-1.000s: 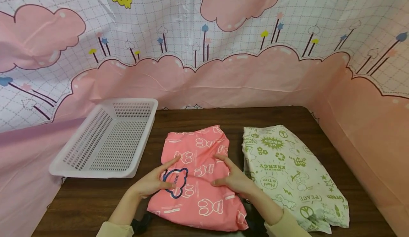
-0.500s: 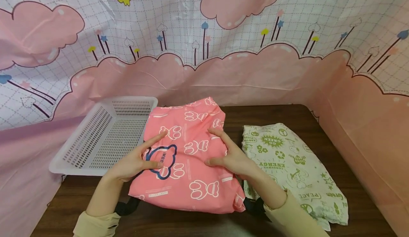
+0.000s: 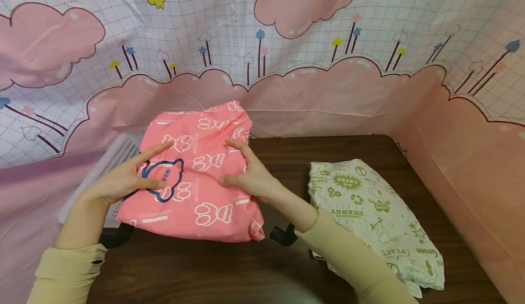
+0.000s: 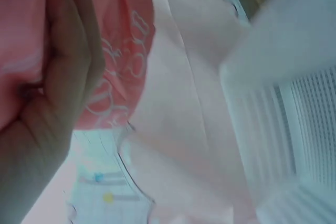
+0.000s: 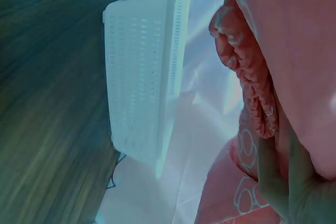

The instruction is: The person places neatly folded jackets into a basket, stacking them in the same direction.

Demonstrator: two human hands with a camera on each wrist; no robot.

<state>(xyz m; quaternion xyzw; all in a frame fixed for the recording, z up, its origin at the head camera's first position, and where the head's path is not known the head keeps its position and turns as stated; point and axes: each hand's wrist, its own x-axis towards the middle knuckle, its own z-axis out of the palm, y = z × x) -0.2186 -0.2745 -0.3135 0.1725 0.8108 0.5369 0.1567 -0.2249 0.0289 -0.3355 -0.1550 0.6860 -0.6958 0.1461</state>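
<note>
A pink folded cloth bundle (image 3: 201,176) with white bear prints and a dark blue bear outline is held up in both hands; its exact kind is unclear. My left hand (image 3: 123,176) grips its left edge, thumb and index finger on top. My right hand (image 3: 254,176) grips the right edge the same way. From below, the right wrist view shows a gathered, ruffled edge (image 5: 247,72) of the cloth near the fingers. Partly behind and under the bundle stands a white perforated plastic basket (image 3: 88,183), seen from the side in the right wrist view.
A pale cloth item (image 3: 369,217) with green printed words lies on the right of the dark wooden table (image 3: 229,272). Pink and white patterned curtains (image 3: 311,99) enclose the table at the back and sides. Black straps (image 3: 119,236) sit at the wrists.
Both hands have lifted the pink cloth bundle off the table and carried it left and away from me, so that it now covers much of the basket. The green-printed cloth stays put.
</note>
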